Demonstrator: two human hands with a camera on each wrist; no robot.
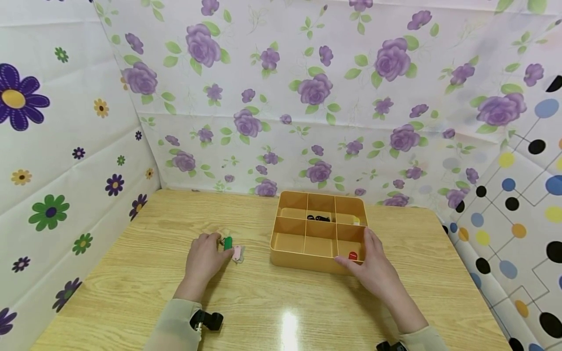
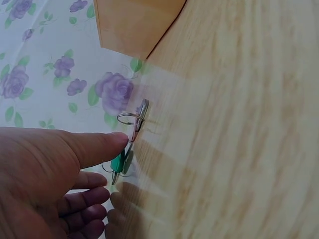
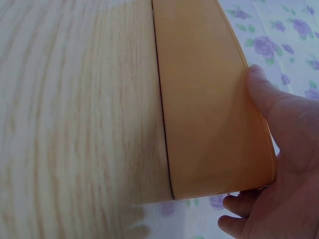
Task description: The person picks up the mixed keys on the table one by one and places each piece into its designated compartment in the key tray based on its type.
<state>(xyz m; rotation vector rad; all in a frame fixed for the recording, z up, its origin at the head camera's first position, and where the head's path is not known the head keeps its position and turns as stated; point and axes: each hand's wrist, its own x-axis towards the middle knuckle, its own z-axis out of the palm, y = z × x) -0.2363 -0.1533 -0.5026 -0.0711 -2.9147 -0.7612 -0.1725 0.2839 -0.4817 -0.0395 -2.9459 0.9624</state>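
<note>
My left hand (image 1: 205, 259) is at the table's left part, thumb and forefinger apart at a green key tag (image 1: 228, 243) with a metal ring. In the left wrist view the thumb is straight beside the green tag; whether it grips the tag is not clear. Close to the thumb lie a pink key tag (image 1: 237, 253) and a greyish one (image 1: 242, 255), partly overlapping. My right hand (image 1: 376, 268) holds the near right corner of an orange divided box (image 1: 303, 262), thumb on the front rim, fingers along the right side. A red key tag (image 1: 353, 255) lies in the front right compartment.
Small black items (image 1: 322, 219) lie in the box's back middle compartment, and a yellow-and-white piece (image 1: 356, 221) in the back right one. The wooden table (image 1: 263, 292) ends at a flowered cloth (image 1: 281, 122) behind, with patterned cloths at both sides.
</note>
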